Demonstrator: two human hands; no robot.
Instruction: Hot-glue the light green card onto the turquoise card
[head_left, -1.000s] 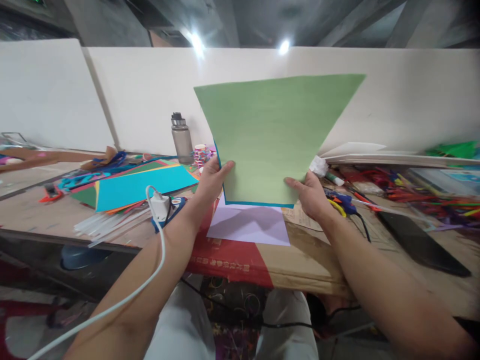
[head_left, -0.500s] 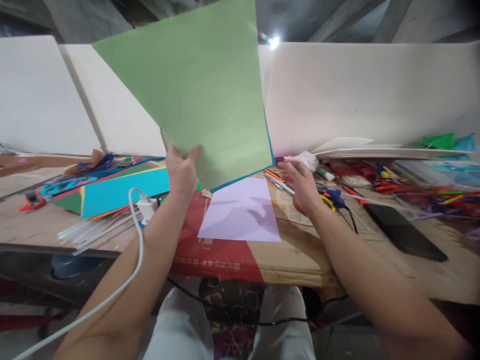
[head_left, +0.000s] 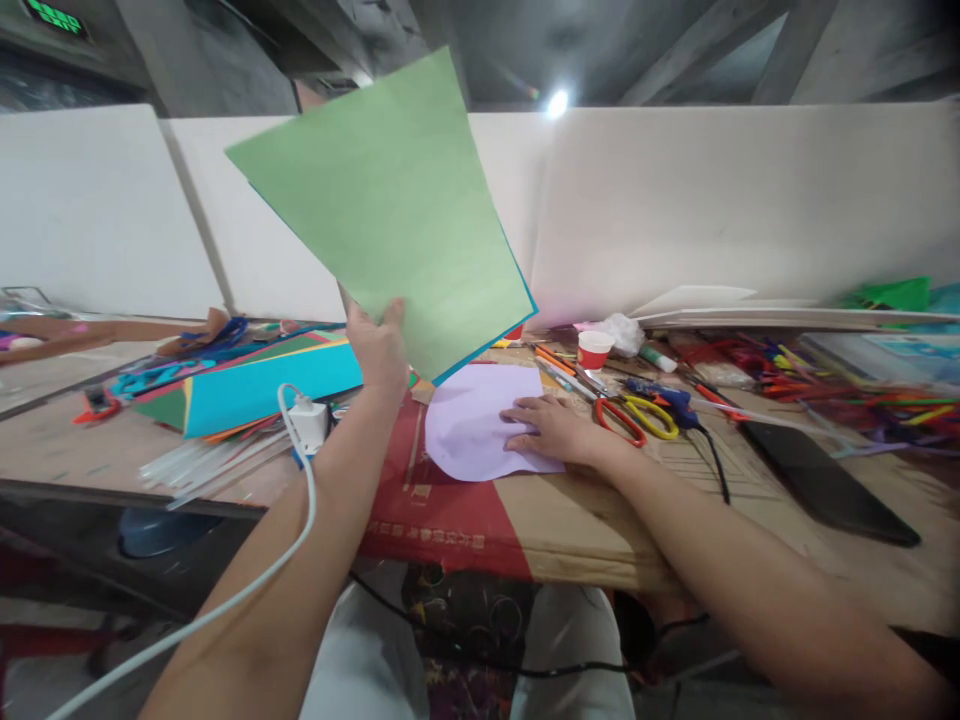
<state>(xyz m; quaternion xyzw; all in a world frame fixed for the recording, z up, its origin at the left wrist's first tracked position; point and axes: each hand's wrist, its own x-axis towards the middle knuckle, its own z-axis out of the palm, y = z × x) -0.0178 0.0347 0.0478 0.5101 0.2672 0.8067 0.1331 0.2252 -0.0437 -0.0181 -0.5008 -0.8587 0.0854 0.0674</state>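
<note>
1. Bench point(head_left: 600, 530): spans the lower middle of the frame, its near part covered by brown and red cardboard, white partition boards standing behind it.
2. Green sheet point(head_left: 390, 210): upper centre-left of the frame, lifted clear of the bench and tilted, a blue sheet's edge showing along its lower right side.
3. Stack of coloured paper point(head_left: 262, 385): left of centre, lying flat, a turquoise sheet on top.
4. Lilac sheet point(head_left: 472, 430): centre of the frame, flat on the cardboard, its near left corner rounded.
5. Left hand point(head_left: 379, 345): just left of centre, pinching the bottom edge of the green sheet, thumb on the near face.
6. Right hand point(head_left: 547, 432): centre, lying open and palm-down on the lilac sheet's right part, gripping nothing.
7. Scissors point(head_left: 634, 415): right of the right hand, red and yellow handles, lying flat.
8. White charger point(head_left: 306, 425): left of the left forearm, its cable trailing to the lower left.
9. Red cup point(head_left: 595, 350): centre-right, upright, behind the scissors.
</note>
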